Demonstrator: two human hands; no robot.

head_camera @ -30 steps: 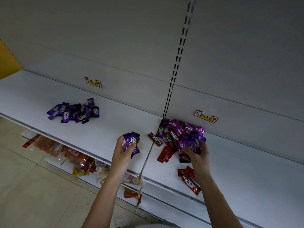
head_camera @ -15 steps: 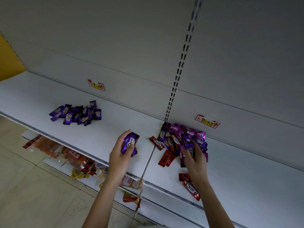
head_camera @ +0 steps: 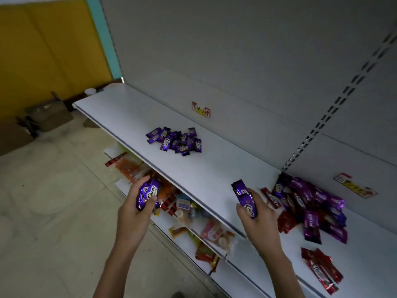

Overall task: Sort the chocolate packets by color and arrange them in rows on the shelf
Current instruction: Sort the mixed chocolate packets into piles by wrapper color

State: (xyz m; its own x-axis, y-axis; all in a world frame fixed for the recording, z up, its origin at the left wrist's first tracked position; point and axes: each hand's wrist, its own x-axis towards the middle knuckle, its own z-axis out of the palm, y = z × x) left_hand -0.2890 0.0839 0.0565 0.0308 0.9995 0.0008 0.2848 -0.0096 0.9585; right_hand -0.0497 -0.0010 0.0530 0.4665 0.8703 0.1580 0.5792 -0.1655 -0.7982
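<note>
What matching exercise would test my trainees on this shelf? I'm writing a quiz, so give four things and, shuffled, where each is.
Things:
1 all-purple packet pile
2 mixed purple-and-red pile
3 separate red packets
4 purple Choco packet

Places:
A in the right hand's grip
B beside the slotted upright
C near the shelf's front edge, far right
D in front of the left price label

Pairs: 1-D, 2-B, 3-C, 4-A.
</note>
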